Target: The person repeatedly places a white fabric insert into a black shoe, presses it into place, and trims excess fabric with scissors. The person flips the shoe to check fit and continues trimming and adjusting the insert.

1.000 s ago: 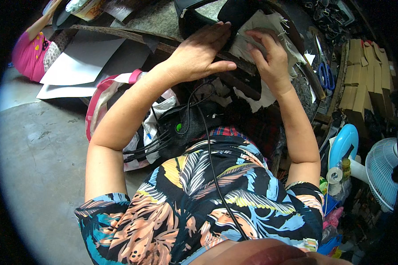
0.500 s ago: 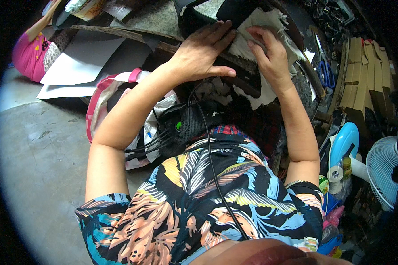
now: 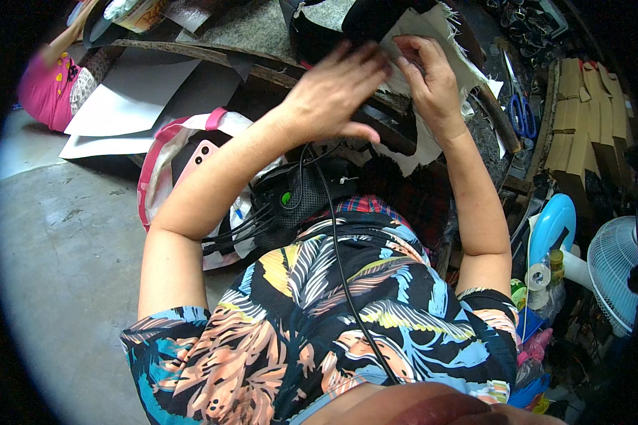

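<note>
My left hand (image 3: 337, 92) is spread out flat, thumb apart, its fingertips smeared by motion. It hovers over or touches the edge of black material (image 3: 370, 23) on the workbench; which of the two I cannot tell. Right beside it, my right hand (image 3: 432, 88) is closed, thumb and forefinger drawn together over a pale cloth with frayed edges (image 3: 411, 27). Whatever lies between those fingertips is too small to make out. A curved black piece (image 3: 306, 34) lies left of the cloth, partly behind my left fingers.
Blue-handled scissors (image 3: 522, 117) lie to the right, near cardboard pieces (image 3: 573, 127) and a fan (image 3: 613, 273). White sheets (image 3: 124, 99) jut out at the left. Below my left forearm is a pink-rimmed bag (image 3: 146, 185) with a pink phone (image 3: 198, 160). Another person's pink sleeve (image 3: 44, 92) shows far left.
My left hand has shifted slightly right and down, toward my right hand, and its fingers blur. The cloth's top edge has moved a little upward. My right hand stays nearly in place.
</note>
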Available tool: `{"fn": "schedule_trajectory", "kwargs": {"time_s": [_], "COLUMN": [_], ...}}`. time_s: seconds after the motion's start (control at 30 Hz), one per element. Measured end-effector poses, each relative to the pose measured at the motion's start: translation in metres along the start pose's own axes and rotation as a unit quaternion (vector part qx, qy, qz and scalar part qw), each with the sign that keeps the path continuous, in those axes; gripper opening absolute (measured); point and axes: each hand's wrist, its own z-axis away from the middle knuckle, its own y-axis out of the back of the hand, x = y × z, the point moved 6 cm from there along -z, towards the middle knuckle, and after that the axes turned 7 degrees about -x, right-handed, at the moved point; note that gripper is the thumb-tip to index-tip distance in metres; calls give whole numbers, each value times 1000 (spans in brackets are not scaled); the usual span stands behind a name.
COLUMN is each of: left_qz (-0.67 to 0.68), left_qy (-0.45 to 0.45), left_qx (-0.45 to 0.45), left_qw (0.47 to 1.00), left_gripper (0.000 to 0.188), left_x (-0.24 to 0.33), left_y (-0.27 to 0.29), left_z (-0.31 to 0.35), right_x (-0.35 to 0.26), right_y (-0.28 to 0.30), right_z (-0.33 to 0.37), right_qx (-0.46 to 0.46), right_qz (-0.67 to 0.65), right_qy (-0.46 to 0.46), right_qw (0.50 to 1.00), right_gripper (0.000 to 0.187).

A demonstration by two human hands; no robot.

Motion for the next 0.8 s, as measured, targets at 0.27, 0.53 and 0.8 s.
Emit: {"fn": "schedule_trajectory", "kwargs": {"time_s": [0.27,0.53,0.8], "left_qz": [120,-52,-78], "left_qy": [-69,14,-50], "left_qx": [202,70,132], "left_qw": [969,996,987], "left_gripper": [55,60,66], "left_x": [-2,-36,-43], "left_y": [52,40,58], "left_z": [30,21,20], "right_x": [-2,-25,34], "right_y": [14,34,136], "right_z": [0,33,76], "right_qx": [-99,-182,-62], "right_qz": [-7,168,387], "right_qy": [27,111,-201], "right_qw": [995,962,898], "right_gripper": [26,19,31]}}
